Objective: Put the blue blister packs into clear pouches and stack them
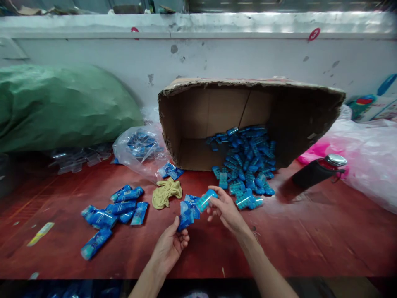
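My right hand (225,207) pinches a small blue container (206,200) with a see-through, dotted side. Just left and below, my left hand (173,242) grips a blue printed pouch (186,219) between thumb and fingers. The container's end is close to the pouch; whether they touch I cannot tell. Behind the left hand more flat pouches (192,199) lie on the red table, partly hidden. A heap of similar blue containers (248,159) spills out of a cardboard box (194,153) lying on its side. Several filled pouches (122,207) lie in a loose pile to the left.
A crumpled yellow cloth (166,192) lies beyond my left hand, near a clear bag (124,142) of blue wrappers. A dark bottle (316,171) with a metal lid stands at the right. A big green sack (65,107) fills the back left. A yellow-white strip (41,234) lies far left.
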`<state>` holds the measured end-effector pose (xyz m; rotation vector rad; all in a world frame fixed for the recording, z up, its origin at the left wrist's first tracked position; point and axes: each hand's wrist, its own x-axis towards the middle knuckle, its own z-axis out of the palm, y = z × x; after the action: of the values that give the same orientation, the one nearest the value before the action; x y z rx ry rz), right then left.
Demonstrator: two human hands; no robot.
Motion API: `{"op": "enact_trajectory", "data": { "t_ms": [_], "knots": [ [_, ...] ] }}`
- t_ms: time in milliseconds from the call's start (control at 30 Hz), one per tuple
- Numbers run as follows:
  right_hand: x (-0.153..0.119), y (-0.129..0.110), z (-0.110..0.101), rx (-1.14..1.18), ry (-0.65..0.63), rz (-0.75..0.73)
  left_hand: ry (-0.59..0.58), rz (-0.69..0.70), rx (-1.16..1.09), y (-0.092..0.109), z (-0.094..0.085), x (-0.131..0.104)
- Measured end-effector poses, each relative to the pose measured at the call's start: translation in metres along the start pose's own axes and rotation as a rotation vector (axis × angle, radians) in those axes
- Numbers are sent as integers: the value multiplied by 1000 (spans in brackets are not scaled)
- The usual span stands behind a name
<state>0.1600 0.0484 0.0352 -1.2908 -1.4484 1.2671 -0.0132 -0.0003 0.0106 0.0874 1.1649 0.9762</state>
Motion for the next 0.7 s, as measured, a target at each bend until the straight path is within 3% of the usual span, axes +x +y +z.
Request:
{"op": "enact_trajectory", "data": {
  "t_ms": [100,167,700],
  "knots": [
    [-20,-4,6,608,-5,74,-10,39,3,-2,1,3],
    [-28,-4,9,740,0,94,-22,52,2,-3,2,3],
    [-41,4,17,644,47,40,-85,168,18,-5,0,0]
  ]
}}
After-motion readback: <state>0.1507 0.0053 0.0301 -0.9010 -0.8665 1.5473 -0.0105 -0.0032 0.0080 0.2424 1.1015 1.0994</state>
